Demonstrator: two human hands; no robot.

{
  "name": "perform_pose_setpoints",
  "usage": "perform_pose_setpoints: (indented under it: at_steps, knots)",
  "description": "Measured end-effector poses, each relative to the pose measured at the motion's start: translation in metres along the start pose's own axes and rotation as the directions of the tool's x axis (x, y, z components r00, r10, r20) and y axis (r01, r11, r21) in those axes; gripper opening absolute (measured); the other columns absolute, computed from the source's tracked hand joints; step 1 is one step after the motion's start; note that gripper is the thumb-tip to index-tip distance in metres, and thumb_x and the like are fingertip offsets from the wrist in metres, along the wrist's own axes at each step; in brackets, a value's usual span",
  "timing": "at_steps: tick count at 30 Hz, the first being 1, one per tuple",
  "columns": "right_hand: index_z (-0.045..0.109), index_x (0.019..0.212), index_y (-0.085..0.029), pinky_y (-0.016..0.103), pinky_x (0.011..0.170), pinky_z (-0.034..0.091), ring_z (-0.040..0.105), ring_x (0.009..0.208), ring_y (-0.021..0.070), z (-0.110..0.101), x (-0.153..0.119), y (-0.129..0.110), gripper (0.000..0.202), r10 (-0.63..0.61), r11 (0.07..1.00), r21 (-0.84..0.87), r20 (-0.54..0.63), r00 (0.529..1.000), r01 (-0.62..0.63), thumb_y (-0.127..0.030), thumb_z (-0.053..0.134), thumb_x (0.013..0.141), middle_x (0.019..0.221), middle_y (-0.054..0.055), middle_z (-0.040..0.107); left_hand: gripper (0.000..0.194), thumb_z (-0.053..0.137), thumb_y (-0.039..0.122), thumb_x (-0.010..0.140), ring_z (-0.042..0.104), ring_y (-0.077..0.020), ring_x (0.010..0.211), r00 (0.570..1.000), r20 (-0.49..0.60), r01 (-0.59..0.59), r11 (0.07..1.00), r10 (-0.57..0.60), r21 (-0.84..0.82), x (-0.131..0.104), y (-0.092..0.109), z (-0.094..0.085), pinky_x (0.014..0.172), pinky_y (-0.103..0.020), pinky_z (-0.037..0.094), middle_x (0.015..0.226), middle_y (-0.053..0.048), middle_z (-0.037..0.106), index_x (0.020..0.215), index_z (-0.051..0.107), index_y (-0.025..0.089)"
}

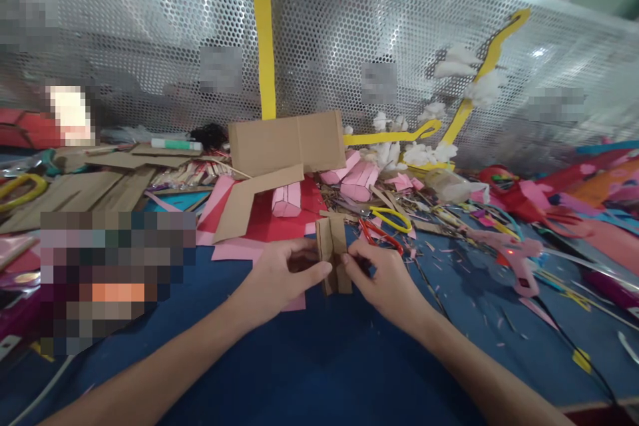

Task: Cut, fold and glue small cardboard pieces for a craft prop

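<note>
A small folded piece of brown cardboard stands upright between my hands, above the blue table. My left hand has its thumb and fingers closed on the cardboard's left side. On its right edge, my right hand pinches the same piece. Just behind lie red-handled scissors and yellow-handled scissors. A pink paper prism rests on red paper beyond my left hand, beside an angled cardboard strip.
A pink glue gun with a lit red light lies on the right, its cord running forward. Cardboard scraps pile up at the left. A larger cardboard panel leans at the back near a perforated metal wall, with white fluff beside it.
</note>
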State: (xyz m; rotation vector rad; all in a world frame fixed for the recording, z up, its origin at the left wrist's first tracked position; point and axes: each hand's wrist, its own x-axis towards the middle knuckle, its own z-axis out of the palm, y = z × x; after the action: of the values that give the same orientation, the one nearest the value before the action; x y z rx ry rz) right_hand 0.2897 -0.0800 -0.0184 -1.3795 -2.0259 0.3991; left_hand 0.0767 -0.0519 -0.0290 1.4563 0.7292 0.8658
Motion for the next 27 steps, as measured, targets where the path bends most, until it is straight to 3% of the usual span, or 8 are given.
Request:
perform_pose_setpoints:
  at_steps: [10, 27]
  knots:
    - [0.044, 0.069, -0.021, 0.025, 0.055, 0.029, 0.038, 0.057, 0.0103, 0.003, 0.001, 0.003, 0.029, 0.002, 1.0, -0.015, 0.001, 1.0, -0.002, -0.024, 0.051, 0.098, 0.059, -0.007, 0.042, 0.042, 0.073, 0.037, 0.088, 0.072, -0.0257, 0.106, 1.0, -0.004, -0.017, 0.999, 0.017, -0.028, 0.004, -0.013, 0.003, 0.095, -0.04, 0.057, 0.118, -0.011, 0.076, 0.125, 0.069, 0.017]
    - [0.04, 0.065, -0.02, 0.026, 0.054, 0.025, 0.033, 0.054, 0.0097, 0.002, 0.008, 0.006, 0.035, -0.003, 0.995, -0.103, -0.045, 0.999, -0.002, -0.027, 0.054, 0.097, 0.057, -0.007, 0.036, 0.035, 0.073, 0.028, 0.084, 0.073, -0.0239, 0.097, 0.999, -0.037, -0.002, 1.0, 0.001, -0.007, 0.005, -0.01, 0.008, 0.087, -0.037, 0.058, 0.106, -0.009, 0.077, 0.116, 0.07, 0.015]
